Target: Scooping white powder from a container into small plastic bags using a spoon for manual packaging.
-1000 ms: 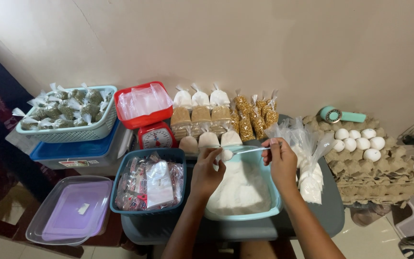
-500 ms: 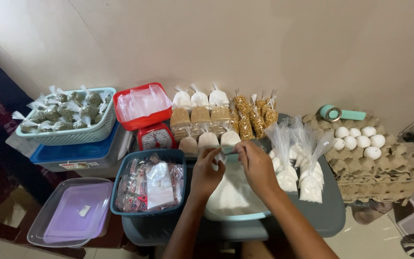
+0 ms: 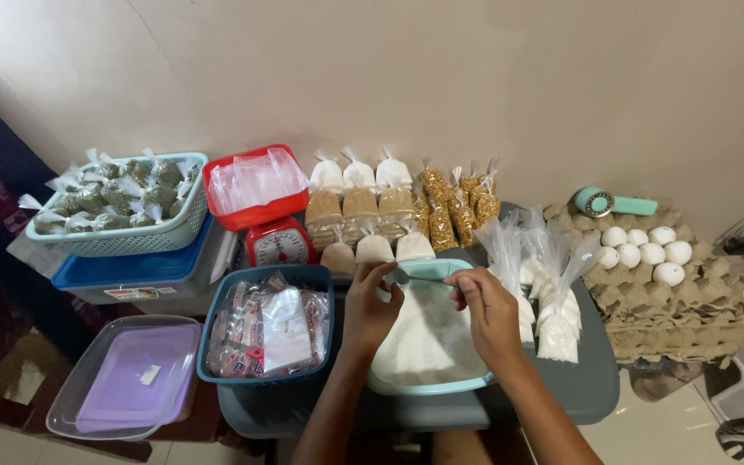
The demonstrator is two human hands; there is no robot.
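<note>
Left hand: the left hand (image 3: 370, 310) is raised over the near-left part of the light blue tub (image 3: 428, 389), forearm rising from the bottom edge; its fingers pinch the bowl end of a metal spoon (image 3: 415, 277).
Right hand: the right hand (image 3: 486, 310) hovers over the tub's right side, its fingers closed on the spoon's handle end.
Spoon: level, spanning between both hands above the tub.
Tub: holds white powder (image 3: 424, 340), on the grey counter (image 3: 592, 379).
Edges: blue basket of packets (image 3: 266, 325) touches the tub's left; filled clear bags (image 3: 553, 293) stand just right.
Open room: bare counter at the near right corner; egg trays (image 3: 665, 293) beyond.
</note>
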